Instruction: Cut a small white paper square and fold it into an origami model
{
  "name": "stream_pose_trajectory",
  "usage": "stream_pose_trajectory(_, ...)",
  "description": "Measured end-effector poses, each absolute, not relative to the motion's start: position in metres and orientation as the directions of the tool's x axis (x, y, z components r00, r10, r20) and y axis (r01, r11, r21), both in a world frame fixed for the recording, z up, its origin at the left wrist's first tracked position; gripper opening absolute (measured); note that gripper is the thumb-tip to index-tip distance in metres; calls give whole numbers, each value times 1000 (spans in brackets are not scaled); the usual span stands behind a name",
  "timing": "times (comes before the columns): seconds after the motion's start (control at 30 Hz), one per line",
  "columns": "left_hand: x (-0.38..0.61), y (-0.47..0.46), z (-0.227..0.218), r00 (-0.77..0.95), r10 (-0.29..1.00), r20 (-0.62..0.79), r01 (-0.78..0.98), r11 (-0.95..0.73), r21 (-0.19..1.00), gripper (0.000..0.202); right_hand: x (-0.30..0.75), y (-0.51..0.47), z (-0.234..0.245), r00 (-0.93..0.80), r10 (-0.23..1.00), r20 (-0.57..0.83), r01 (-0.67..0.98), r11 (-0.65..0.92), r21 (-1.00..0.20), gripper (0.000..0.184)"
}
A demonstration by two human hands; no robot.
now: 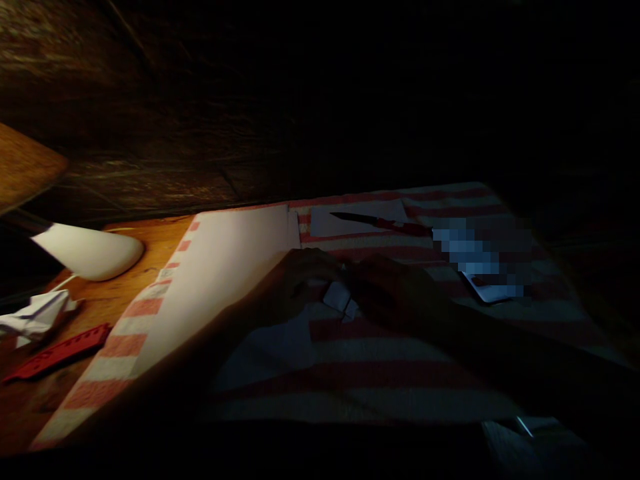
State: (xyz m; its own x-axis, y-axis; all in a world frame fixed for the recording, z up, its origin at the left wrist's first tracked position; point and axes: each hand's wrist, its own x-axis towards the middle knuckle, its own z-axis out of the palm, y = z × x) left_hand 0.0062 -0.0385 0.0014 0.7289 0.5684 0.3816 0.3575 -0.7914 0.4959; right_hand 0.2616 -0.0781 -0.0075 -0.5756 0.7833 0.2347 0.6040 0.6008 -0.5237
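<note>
A small folded piece of white paper is between my two hands, over the red-and-white striped cloth. My left hand has its fingers closed on the paper's left and upper side. On its right side, my right hand is bent round the paper, very dark, its fingertips pressed in at the edge. Below my left forearm a flat white sheet lies partly covered. Large white sheets rest to the left, beyond my left arm.
A knife with a red handle lies on a small sheet at the back. To the right is a lit phone, its screen blurred. At left stand a white lamp base, a folded paper shape and a red strip-like object.
</note>
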Motion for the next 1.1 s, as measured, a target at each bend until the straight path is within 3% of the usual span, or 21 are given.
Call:
stream_pose_trajectory(0.1, 4, -40, 2, 780, 521, 347, 387, -837, 387, 42, 264, -77, -10, -591, 768, 248, 584, 619, -526, 29)
stream_pose_trajectory(0.3, 3, -40, -3, 816, 477, 327, 379, -868, 320, 38, 269, -75, -11, -628, 727, 277, 518, 657, -548, 27)
stream_pose_trajectory(0.53, 7, -44, 0, 843, 457, 286, 386, -882, 270, 35, 272, -74, -4, -657, 711, 250, 501, 659, -561, 41)
stream_pose_trajectory(0.7, 8, -42, -1, 803, 412, 430, 356, -911, 207, 26, 274, -73, -4, -699, 652, 295, 454, 723, -521, 48)
stream_pose_trajectory(0.97, 16, -52, 2, 718, 390, 577, 346, -919, 191, 6, 275, -68, 5, -580, 576, 576, 515, 807, -288, 22)
stream_pose_trajectory(1.1, 20, -58, -1, 764, 349, 542, 316, -936, 157, 10, 278, -62, 7, -523, 610, 595, 542, 777, -320, 19)
